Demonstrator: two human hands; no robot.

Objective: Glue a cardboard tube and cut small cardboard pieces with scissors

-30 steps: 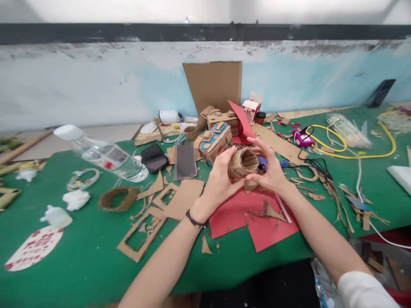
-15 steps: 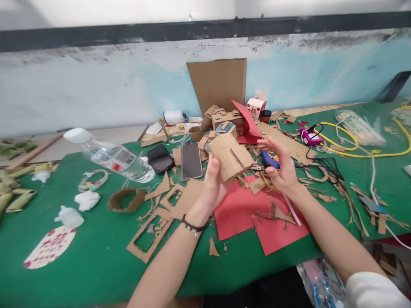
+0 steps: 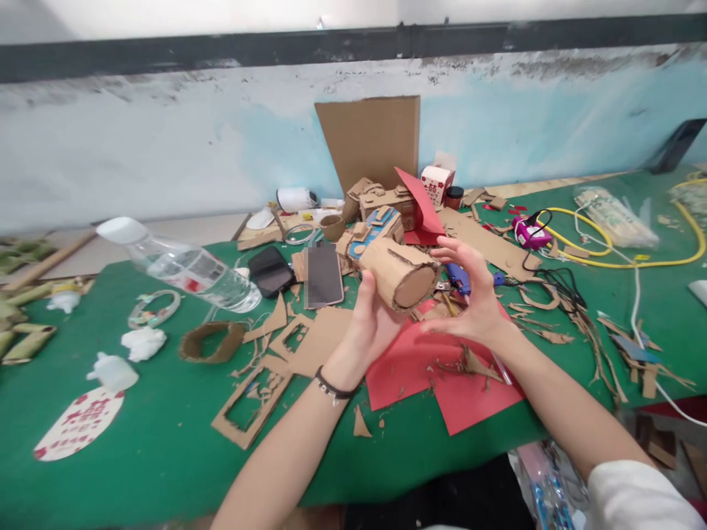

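A cardboard cylinder (image 3: 395, 269) with a closed round end facing right and toward me rests in my left hand (image 3: 367, 324), thumb on its near side and the other fingers mostly hidden beneath. My right hand (image 3: 469, 298) is just right of that end, fingers and thumb spread apart, holding nothing. Behind the right hand lies a blue glue gun (image 3: 458, 278), partly covered by the fingers. Red paper sheets (image 3: 458, 397) with cardboard scraps on them lie below both hands. A blue and brown cardboard piece (image 3: 381, 224) sits just beyond the cylinder.
A plastic bottle (image 3: 188, 265) leans at the left, near a black wallet-like case (image 3: 270, 271) and a phone (image 3: 325, 274). Cardboard frames (image 3: 248, 405) and a cardboard ring (image 3: 213, 342) lie left of my arms. Yellow cable (image 3: 657, 261) and a purple plug adapter (image 3: 531, 232) are at the right.
The cardboard cylinder has turned in my left hand, so its round end now shows. My right hand has moved slightly left and down, closer to that end, with its thumb stretched out.
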